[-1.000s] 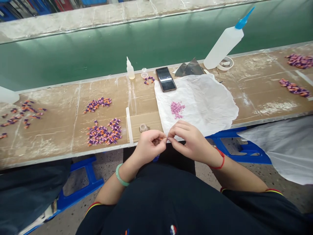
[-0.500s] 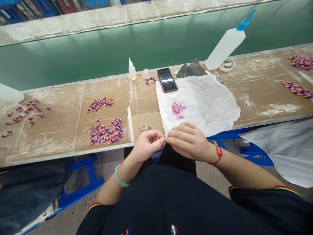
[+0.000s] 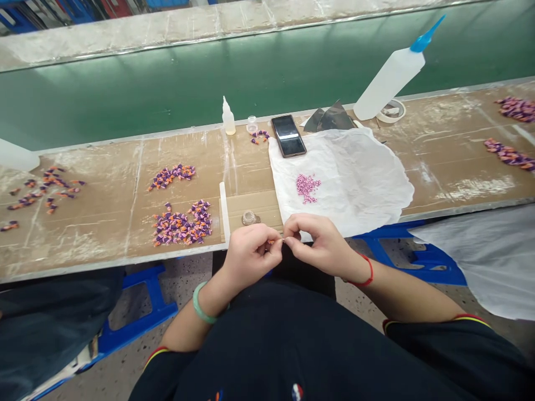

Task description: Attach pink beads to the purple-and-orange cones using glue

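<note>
A tiny orange piece (image 3: 271, 241) is sitting between the two hands, just above the near edge of the workbench, and the fingers are hiding most of it, so its shape is hard to make out. The left hand (image 3: 251, 253) is curling its fingers (image 3: 261, 236) closed, gripping the piece. The right hand (image 3: 321, 245) is pinching its thumb and forefinger together just beside it, but I cannot tell whether they are gripping the piece itself or something too thin to see. A pale green bangle (image 3: 200, 303) is circling the left wrist, and a red string (image 3: 368, 275) is tied around the right.

Just beyond the hands, a crumpled white sheet (image 3: 368, 189) is lying on the cardboard-topped workbench (image 3: 451, 133), carrying a small heap of pink granules (image 3: 308, 187). To the left, a small glass jar (image 3: 249, 218) is standing beside a clear strip (image 3: 224, 211), and a pile of purple-and-orange pieces (image 3: 181, 229) is spreading across the cardboard. Along the far edge, a smartphone (image 3: 288, 136) is lying near a large squeeze bottle (image 3: 388, 78) with a blue nozzle. At the left edge, the frame is cutting off a white bottle (image 3: 16, 156).
</note>
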Tool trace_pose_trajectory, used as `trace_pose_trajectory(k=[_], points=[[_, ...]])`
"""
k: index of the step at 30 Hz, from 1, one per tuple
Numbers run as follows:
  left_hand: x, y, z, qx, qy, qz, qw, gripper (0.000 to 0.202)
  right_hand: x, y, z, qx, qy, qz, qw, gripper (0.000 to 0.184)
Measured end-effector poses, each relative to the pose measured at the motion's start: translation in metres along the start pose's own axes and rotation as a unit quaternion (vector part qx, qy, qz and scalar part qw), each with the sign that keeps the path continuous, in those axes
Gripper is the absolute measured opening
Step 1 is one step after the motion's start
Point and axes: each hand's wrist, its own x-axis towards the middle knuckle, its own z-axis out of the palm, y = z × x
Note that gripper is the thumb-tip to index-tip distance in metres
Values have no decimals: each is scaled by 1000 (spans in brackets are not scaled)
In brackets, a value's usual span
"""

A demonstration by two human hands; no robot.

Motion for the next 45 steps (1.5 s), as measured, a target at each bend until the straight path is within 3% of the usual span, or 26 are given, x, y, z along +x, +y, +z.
trace_pose_trajectory(k=[8, 12, 17, 24, 28, 36, 41, 45], points=[[2, -6, -9, -45, -50, -46, 997, 15, 6, 2, 9, 50, -18, 30, 998, 12], [3, -9, -15, -126, -63, -139, 980, 15, 12, 6, 11, 98, -18, 43, 994, 10], [-5, -17, -28, -234, -7, -253, 939, 16, 24, 11, 8, 109, -50, 32, 992, 11], [-29, -42, -41, -261, 15, -361, 895, 30, 60, 27, 7, -31, -137, -9, 990, 14], [-41, -52, -46, -280, 20, -409, 868, 27, 86, 39, 15, -161, -208, -40, 964, 17], [-47, -59, -50, -302, 30, -426, 852, 24, 111, 38, 24, -319, -326, -57, 888, 29], [-47, -59, -51, -313, 29, -425, 848, 22, 114, 33, 28, -357, -345, -61, 866, 27], [-48, -59, -51, -313, 26, -424, 849, 26, 117, 30, 29, -362, -344, -61, 864, 29]])
